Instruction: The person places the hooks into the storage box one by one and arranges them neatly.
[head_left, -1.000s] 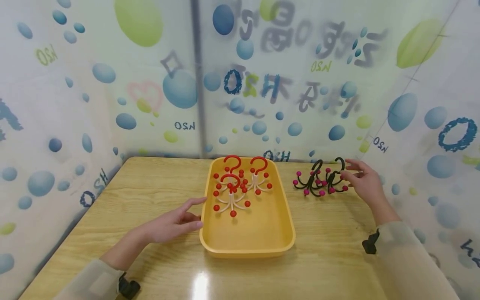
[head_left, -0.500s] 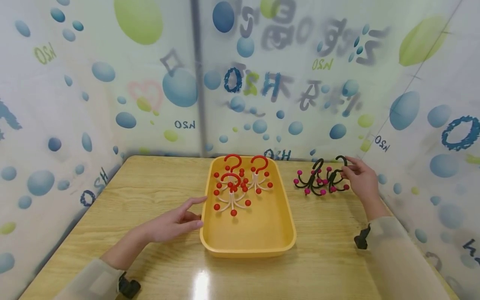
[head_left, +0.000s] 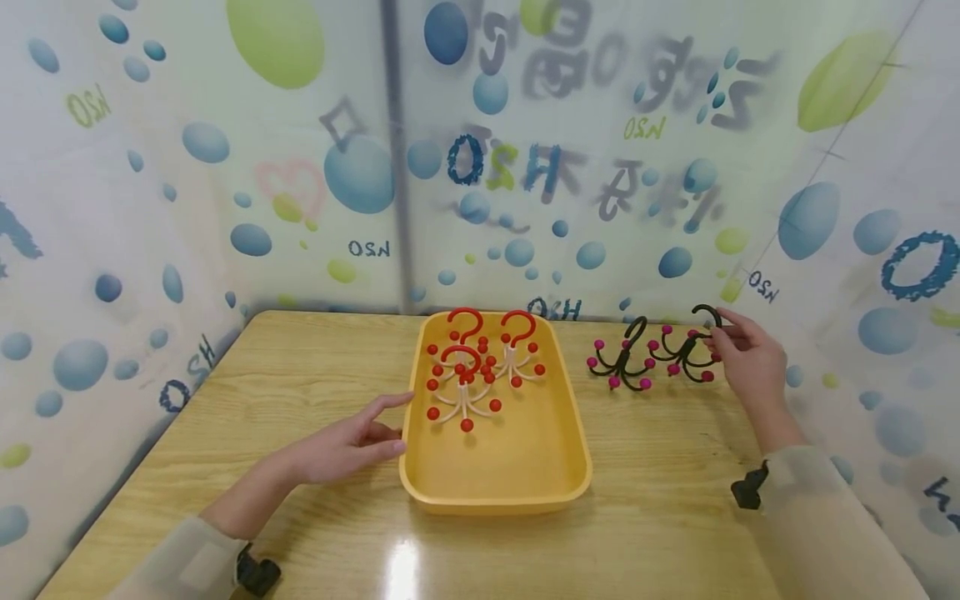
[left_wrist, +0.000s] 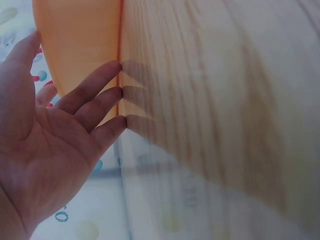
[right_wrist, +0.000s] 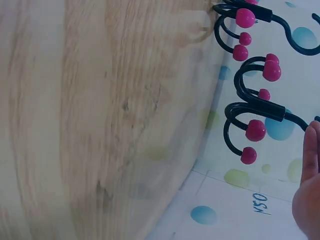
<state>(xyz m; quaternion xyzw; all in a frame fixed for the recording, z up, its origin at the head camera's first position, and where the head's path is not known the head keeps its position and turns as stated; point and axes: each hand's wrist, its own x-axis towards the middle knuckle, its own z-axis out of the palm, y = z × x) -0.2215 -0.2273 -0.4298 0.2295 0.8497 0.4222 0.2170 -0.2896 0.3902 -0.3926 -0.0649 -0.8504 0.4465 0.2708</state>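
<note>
Three white hangers with red hooks and red ball tips, one of them a front hanger (head_left: 463,400), stand in the far part of a yellow tray (head_left: 510,502). The left hand (head_left: 341,450) touches the tray's left wall, fingers spread and relaxed; in the left wrist view this hand (left_wrist: 55,130) meets the tray wall (left_wrist: 80,40). Right of the tray, the right hand (head_left: 753,367) pinches the hook of a black hanger with pink balls (head_left: 684,354). Another black hanger (head_left: 622,362) is left of it. In the right wrist view the hand (right_wrist: 310,185) shows at the edge, by the black hanger (right_wrist: 265,107).
The wooden table (head_left: 315,533) runs under the tray and meets a patterned back wall (head_left: 510,250) just behind the tray and hangers. A similar side wall (head_left: 892,333) rises at the right, close to the right arm.
The right hand has moved right with the pinched black hanger, which now stands apart from the other black one. The left hand and the tray have stayed in place.
</note>
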